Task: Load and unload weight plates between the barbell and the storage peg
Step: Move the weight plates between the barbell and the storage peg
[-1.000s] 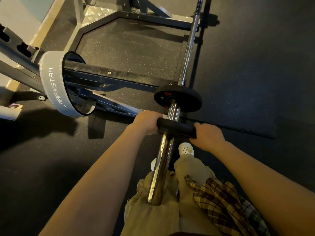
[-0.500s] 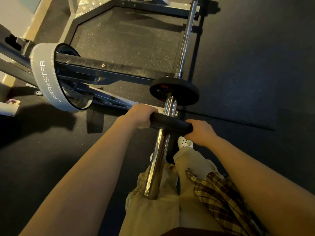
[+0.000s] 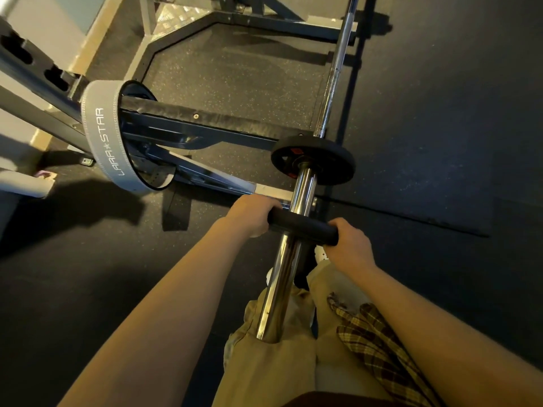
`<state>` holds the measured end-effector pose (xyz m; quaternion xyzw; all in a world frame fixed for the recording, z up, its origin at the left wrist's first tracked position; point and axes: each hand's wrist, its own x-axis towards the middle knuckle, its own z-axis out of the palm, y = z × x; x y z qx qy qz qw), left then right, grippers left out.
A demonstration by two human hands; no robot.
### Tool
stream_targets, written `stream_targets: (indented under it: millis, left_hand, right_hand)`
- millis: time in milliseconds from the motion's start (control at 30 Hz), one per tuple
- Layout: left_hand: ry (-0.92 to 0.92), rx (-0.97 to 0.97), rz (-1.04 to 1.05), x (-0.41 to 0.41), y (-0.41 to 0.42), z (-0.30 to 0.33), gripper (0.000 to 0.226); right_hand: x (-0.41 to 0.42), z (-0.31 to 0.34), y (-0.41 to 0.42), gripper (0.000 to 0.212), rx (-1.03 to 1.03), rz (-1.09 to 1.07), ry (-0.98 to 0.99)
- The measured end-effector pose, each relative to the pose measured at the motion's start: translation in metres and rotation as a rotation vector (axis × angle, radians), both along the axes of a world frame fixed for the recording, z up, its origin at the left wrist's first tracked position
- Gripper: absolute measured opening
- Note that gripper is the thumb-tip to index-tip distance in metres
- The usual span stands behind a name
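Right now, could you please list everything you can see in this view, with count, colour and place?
Barbell: one, silver, running from top right down the centre; its chrome sleeve ends by the knees.
Loaded plate: one, black, seated far up the sleeve.
Held plate: one, black, edge-on, partway along the sleeve.
Lifting belt: one, grey with white lettering, looped round a rack arm at left.
Rack frame: one, dark metal, left and top.
Floor mat: black rubber, underneath.
Trousers: tan, bottom centre.
Plaid cloth: one, yellow-brown, at the right leg.
Left hand: grips the held plate's left rim.
Right hand: grips its right rim.
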<state>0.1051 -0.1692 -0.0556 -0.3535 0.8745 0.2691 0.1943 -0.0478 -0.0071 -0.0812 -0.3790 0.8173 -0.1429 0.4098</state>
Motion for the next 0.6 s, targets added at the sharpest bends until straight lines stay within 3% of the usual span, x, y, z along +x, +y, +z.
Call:
stream_targets:
  millis: [133, 367, 600]
  left_hand:
    - [-0.049, -0.039, -0.116, -0.014, -0.003, 0.01, 0.037]
    - [0.022, -0.039, 0.025, 0.005, 0.006, 0.0, 0.029]
    - [-0.07, 0.063, -0.102, 0.002, -0.013, 0.004, 0.039]
  right_hand:
    - [-0.003, 0.002, 0.001, 0.036, 0.081, 0.042, -0.029]
    - [-0.024, 0.019, -0.027, 0.042, 0.182, 0.328, 0.05]
    - [-0.004, 0.012, -0.012, 0.037, 0.162, 0.253, 0.044]
